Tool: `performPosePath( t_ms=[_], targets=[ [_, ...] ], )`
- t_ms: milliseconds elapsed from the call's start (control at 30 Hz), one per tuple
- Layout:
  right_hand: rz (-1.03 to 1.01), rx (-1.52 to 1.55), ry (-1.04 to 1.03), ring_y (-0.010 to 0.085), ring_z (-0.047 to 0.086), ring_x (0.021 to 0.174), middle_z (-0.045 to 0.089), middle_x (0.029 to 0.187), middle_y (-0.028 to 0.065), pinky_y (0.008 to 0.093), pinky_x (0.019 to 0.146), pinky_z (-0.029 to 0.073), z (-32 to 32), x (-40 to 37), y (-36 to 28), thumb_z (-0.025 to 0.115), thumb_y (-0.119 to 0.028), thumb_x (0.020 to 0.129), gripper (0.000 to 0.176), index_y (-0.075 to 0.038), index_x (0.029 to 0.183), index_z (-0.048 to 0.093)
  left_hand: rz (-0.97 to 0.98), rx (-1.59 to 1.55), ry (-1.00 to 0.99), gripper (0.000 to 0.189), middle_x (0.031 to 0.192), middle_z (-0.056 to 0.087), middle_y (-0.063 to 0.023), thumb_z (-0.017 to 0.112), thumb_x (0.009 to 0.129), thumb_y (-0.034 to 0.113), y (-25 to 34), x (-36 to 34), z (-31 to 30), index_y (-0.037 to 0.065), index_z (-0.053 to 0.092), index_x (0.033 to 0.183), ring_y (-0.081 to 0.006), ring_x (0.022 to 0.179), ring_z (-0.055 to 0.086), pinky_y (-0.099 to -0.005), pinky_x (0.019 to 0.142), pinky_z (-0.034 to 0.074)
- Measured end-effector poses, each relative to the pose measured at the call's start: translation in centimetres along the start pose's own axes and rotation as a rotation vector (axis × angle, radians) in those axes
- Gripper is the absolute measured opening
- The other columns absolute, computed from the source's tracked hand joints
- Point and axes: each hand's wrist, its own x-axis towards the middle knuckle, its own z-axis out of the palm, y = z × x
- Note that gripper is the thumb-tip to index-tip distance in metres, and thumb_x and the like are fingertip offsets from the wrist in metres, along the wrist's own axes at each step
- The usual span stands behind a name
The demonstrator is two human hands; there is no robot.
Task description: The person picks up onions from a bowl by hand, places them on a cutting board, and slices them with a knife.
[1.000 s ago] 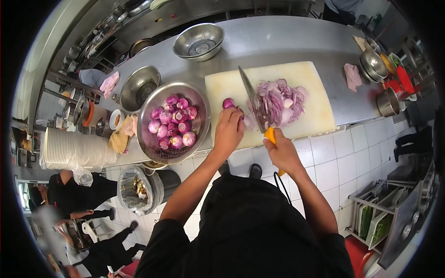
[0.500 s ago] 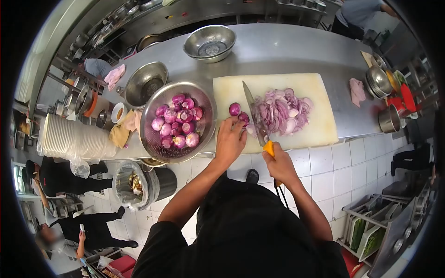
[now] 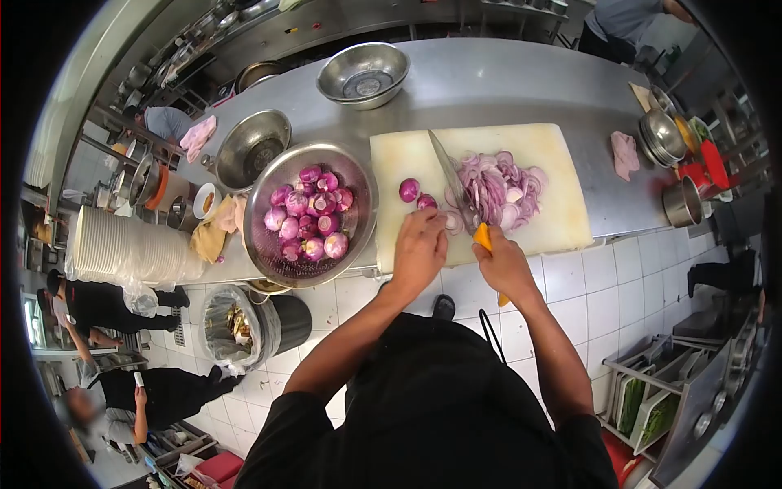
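Note:
A white cutting board (image 3: pixel 562 179) lies on the steel counter. My right hand (image 3: pixel 501 261) is closed around the yellow handle of a knife (image 3: pixel 450 171), whose blade rests against the left side of a pile of sliced red onion (image 3: pixel 505 191). My left hand (image 3: pixel 421 244) is over the board's front edge, fingers bent; whether anything is under its fingertips is hidden. Just beyond those fingertips sits a purple onion piece (image 3: pixel 425 200), and another onion piece (image 3: pixel 409 190) lies up and left of it. Left of the board, a perforated steel bowl (image 3: pixel 265 179) holds several peeled red onions (image 3: pixel 308 213).
Two steel bowls (image 3: pixel 362 77) (image 3: pixel 254 151) stand farther back. Stacked white containers (image 3: pixel 122 244) and a lined bin (image 3: pixel 232 326) are at left. A pink cloth (image 3: pixel 625 155) and steel pot (image 3: pixel 682 204) lie right. Other people (image 3: pixel 163 399) stand at the lower left.
My left hand has moved slightly right and away from the bowl. My right hand and the knife handle have shifted right, with the blade now angled more. The people at left have changed posture.

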Motion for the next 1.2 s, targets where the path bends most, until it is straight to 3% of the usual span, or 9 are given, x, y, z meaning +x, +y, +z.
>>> performPosePath(
  t_ms=[200, 300, 400, 600, 800, 900, 1033, 1200],
  targets=[
    [0.098, 0.204, -0.085, 0.0546, 0.064, 0.095, 0.068, 0.097, 0.0340, 0.0580, 0.084, 0.049, 1.4, -2.0, -1.8, 0.058, -0.025, 0.099, 0.041, 0.002, 0.128, 0.049, -0.140, 0.165, -0.038, 0.030, 0.116, 0.064, -0.0145, 0.071, 0.077, -0.001, -1.3, -0.3, -1.0, -0.001, 0.071, 0.107, -0.0352, 0.108, 0.059, -0.0449, 0.097, 0.049],
    [0.138, 0.240, -0.111, 0.0548, 0.063, 0.097, 0.068, 0.099, 0.0341, 0.0582, 0.086, 0.049, 3.2, -2.4, -1.2, 0.058, -0.025, 0.099, 0.041, 0.001, 0.129, 0.049, -0.045, 0.041, -0.048, 0.030, 0.116, 0.064, -0.0147, 0.071, 0.077, -0.001, -1.4, -1.5, -0.1, -0.001, 0.071, 0.107, -0.0351, 0.108, 0.060, -0.0449, 0.096, 0.049],
    [0.068, 0.080, -0.018, 0.0545, 0.064, 0.094, 0.068, 0.096, 0.0342, 0.0587, 0.084, 0.050, 3.1, -2.3, -0.8, 0.058, -0.024, 0.099, 0.040, 0.002, 0.128, 0.049, 0.011, 0.018, -0.101, 0.030, 0.116, 0.064, -0.0148, 0.071, 0.078, -0.001, -1.0, -1.6, 0.3, -0.001, 0.071, 0.108, -0.0352, 0.107, 0.060, -0.0445, 0.095, 0.050],
    [-0.001, -0.105, 0.076, 0.0530, 0.066, 0.086, 0.068, 0.088, 0.0334, 0.0598, 0.078, 0.052, 1.3, -0.9, 0.7, 0.058, -0.022, 0.098, 0.042, 0.001, 0.131, 0.049, -0.062, -0.011, 0.044, 0.028, 0.111, 0.063, -0.0141, 0.075, 0.079, 0.004, -0.5, 0.6, 0.8, 0.000, 0.071, 0.106, -0.0354, 0.102, 0.060, -0.0452, 0.090, 0.050],
    [-0.008, -0.201, 0.059, 0.0524, 0.066, 0.088, 0.068, 0.089, 0.0321, 0.0601, 0.081, 0.051, 0.5, -0.3, 0.8, 0.059, -0.023, 0.098, 0.040, -0.001, 0.131, 0.050, -0.070, 0.155, 0.024, 0.030, 0.101, 0.061, -0.0142, 0.080, 0.074, 0.010, -1.9, 3.3, 2.8, 0.001, 0.070, 0.101, -0.0352, 0.092, 0.058, -0.0446, 0.082, 0.050],
    [-0.039, -0.243, 0.076, 0.0525, 0.066, 0.087, 0.068, 0.088, 0.0311, 0.0600, 0.081, 0.051, 0.3, -0.3, 1.4, 0.059, -0.023, 0.098, 0.040, -0.002, 0.131, 0.050, -0.139, 0.140, -0.047, 0.031, 0.106, 0.064, -0.0150, 0.079, 0.074, 0.007, -2.3, 3.2, 2.0, 0.001, 0.070, 0.103, -0.0358, 0.097, 0.060, -0.0443, 0.086, 0.051],
    [-0.039, -0.245, 0.090, 0.0524, 0.066, 0.087, 0.068, 0.089, 0.0306, 0.0604, 0.081, 0.051, 0.1, -0.3, 1.3, 0.060, -0.022, 0.097, 0.040, -0.002, 0.130, 0.049, -0.024, 0.019, -0.056, 0.029, 0.116, 0.067, -0.0119, 0.076, 0.077, 0.003, -4.3, 2.5, 0.5, 0.004, 0.070, 0.105, -0.0341, 0.103, 0.066, -0.0425, 0.089, 0.055],
    [-0.050, -0.130, 0.039, 0.0530, 0.066, 0.090, 0.069, 0.091, 0.0320, 0.0598, 0.082, 0.050, 0.2, -0.3, -0.9, 0.058, -0.022, 0.099, 0.040, -0.001, 0.132, 0.047, -0.088, -0.072, 0.009, 0.026, 0.112, 0.068, -0.0134, 0.076, 0.082, 0.006, -4.1, 2.1, 0.0, 0.002, 0.071, 0.107, -0.0336, 0.103, 0.067, -0.0407, 0.089, 0.056]
  ],
)
